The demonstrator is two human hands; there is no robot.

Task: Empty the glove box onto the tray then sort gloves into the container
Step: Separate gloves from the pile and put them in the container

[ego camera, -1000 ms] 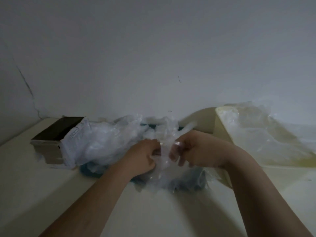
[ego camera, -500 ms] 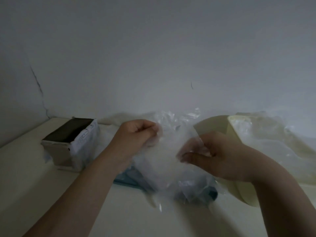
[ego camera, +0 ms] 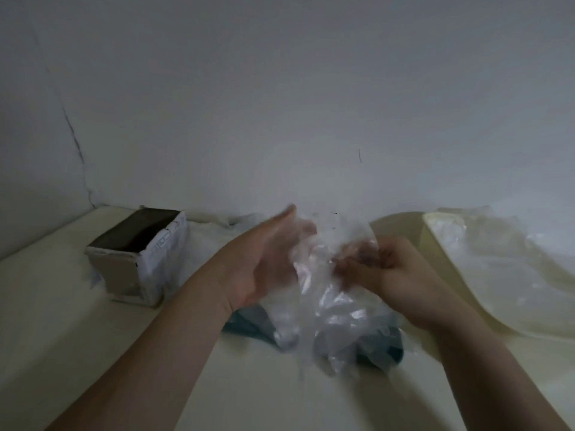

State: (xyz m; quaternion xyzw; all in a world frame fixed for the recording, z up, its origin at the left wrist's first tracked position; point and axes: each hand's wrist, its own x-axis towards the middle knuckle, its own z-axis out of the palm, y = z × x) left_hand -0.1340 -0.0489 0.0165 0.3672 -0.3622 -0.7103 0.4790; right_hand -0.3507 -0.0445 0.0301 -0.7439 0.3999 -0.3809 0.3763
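A clear plastic glove (ego camera: 326, 244) hangs in the air between my hands, above a teal tray (ego camera: 245, 328) piled with several more clear gloves (ego camera: 339, 318). My right hand (ego camera: 389, 275) pinches the glove's right edge with curled fingers. My left hand (ego camera: 273, 259) is flat with straight fingers, its palm against the glove's left side; motion blur hides the fingertips. The open glove box (ego camera: 137, 256) stands at the left, dark inside. The cream container (ego camera: 485, 269) at the right holds clear gloves.
Everything stands on a pale table (ego camera: 77, 337) against a white wall (ego camera: 280, 104). The wall meets a side wall at the far left corner, where a dark crack runs down.
My left hand has let go of the glove and opened flat against it. My right hand still pinches the glove. The view has shifted a little to the left.
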